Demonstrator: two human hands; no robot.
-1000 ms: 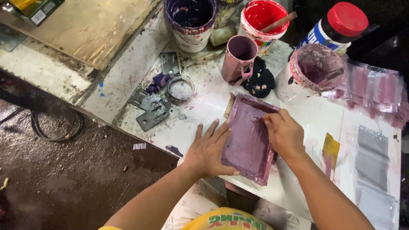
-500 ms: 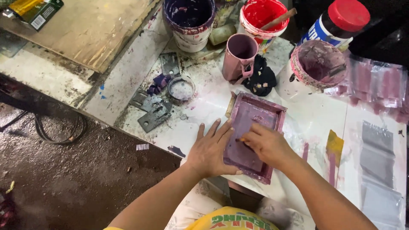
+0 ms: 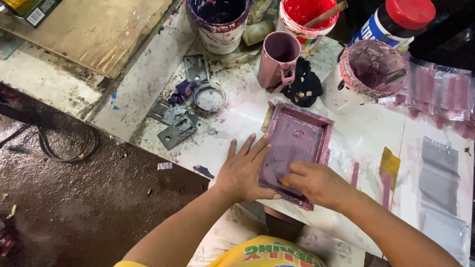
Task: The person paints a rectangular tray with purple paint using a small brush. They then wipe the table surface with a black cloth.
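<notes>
The left hand lies flat with fingers spread on the white table, pressing the left edge of the purple-stained printing frame, as it did a second ago. The right hand has drawn from the frame's far end to its near end, fingers curled around something small I cannot make out, so a pull across the screen looks nearly complete.

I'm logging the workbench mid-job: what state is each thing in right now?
Purple-stained frame: flat on the table, held by both hands.
Left hand: flat, pressing the frame's left edge.
Right hand: inside the frame, fingers closed on something small.
Pink mug: upright.
Red paint bucket: open, stick inside.
Dark purple bucket: open.
Red-capped jar: capped.
</notes>
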